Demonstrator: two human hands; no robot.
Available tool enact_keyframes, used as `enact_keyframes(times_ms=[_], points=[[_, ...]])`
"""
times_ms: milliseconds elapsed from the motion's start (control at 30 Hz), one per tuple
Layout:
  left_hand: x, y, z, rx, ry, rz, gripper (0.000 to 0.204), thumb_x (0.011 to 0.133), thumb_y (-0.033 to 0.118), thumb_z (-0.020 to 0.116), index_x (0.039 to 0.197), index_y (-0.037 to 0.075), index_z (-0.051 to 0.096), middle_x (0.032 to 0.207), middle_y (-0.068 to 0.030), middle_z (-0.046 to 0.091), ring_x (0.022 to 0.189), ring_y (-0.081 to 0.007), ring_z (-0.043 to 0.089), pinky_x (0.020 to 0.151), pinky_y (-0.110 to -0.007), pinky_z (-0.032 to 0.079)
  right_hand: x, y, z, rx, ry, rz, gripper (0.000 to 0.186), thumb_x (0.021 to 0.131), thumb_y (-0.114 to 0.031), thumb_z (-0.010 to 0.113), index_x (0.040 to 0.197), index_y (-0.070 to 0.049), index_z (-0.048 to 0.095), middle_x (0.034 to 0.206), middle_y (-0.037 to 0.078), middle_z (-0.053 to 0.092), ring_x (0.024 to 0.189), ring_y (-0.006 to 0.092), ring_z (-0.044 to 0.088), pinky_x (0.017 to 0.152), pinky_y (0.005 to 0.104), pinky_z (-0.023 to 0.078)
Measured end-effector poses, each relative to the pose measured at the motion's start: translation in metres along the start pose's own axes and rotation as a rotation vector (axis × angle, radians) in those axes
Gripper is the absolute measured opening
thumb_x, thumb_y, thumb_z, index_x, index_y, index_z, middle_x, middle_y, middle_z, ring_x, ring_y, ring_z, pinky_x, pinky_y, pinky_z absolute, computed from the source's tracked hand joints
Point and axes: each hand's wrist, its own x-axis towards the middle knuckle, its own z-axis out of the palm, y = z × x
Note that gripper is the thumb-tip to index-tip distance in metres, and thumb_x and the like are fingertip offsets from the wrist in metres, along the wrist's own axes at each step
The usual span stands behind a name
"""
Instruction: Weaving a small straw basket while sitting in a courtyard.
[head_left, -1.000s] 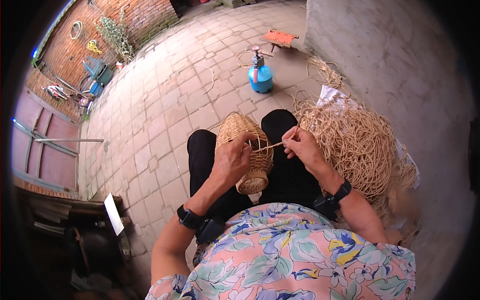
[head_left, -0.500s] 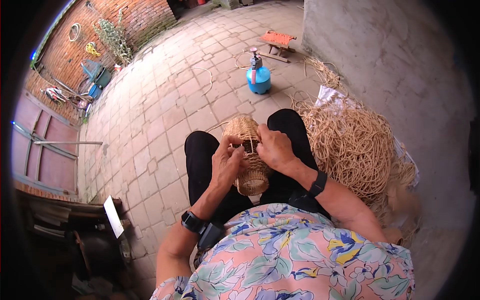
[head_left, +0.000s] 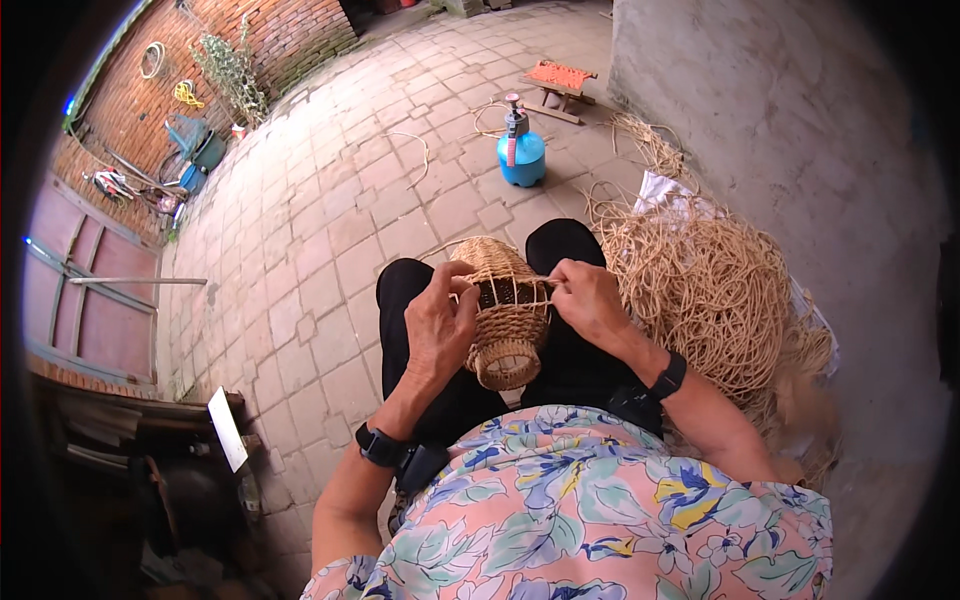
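A woven straw-coloured basket [head_left: 508,328] lies across my lap between my knees, its round narrow neck toward me. A gap in its side shows bare upright strands and a dark inside. My left hand [head_left: 437,325] is at the basket's left side, fingers bent against the weave by the gap; its fingertips are partly hidden. On the other side my right hand [head_left: 592,302] pinches a strand of straw cord [head_left: 541,279], which runs taut from the gap's far edge to my fingers.
A large heap of tangled straw cord [head_left: 705,300] lies right of my knees, partly on white sheeting [head_left: 672,196]. Ahead stand a blue pressure sprayer [head_left: 521,160] and a low stool with an orange seat [head_left: 560,76]. A grey wall [head_left: 780,130] rises on the right.
My right hand has moved right, away from the basket, drawing the cord out. My left hand has shifted slightly left, uncovering more of the gap.
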Motion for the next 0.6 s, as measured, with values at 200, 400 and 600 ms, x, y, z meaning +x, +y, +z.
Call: enact_keyframes(times_ms=[200,400,600], points=[[0.015,0.013,0.025,0.237,-0.391,0.196,0.020,0.087,0.004,0.057,0.107,0.007,0.060,0.071,-0.0139,0.066,0.065,-0.0220,0.068,0.059,-0.036,0.051,-0.012,0.013,-0.032,0.160,-0.010,0.002,0.013,0.084,-0.014,0.062,0.082,-0.002,0.062,0.075,0.014,0.064,0.068,0.0291,0.064,0.062,0.0405,0.049],[0.021,0.004,0.027,-0.228,-0.401,-0.331,0.018,0.089,0.007,0.058,0.107,0.007,0.061,0.073,-0.0080,0.064,0.060,-0.0141,0.064,0.054,-0.028,0.053,-0.008,0.006,-0.035,0.672,-0.146,0.339,0.008,0.087,-0.010,0.063,0.085,-0.003,0.061,0.068,0.001,0.060,0.061,0.0071,0.057,0.052,0.0238,0.048],[0.000,-0.017,0.003,-0.432,-0.227,-0.526,0.014,0.088,0.014,0.068,0.095,0.003,0.065,0.072,-0.0018,0.063,0.056,-0.0085,0.060,0.049,-0.022,0.047,0.009,-0.010,-0.009,0.882,-0.269,0.289,0.007,0.088,-0.010,0.063,0.087,-0.003,0.061,0.071,0.000,0.058,0.061,0.0067,0.057,0.051,0.0217,0.049]])
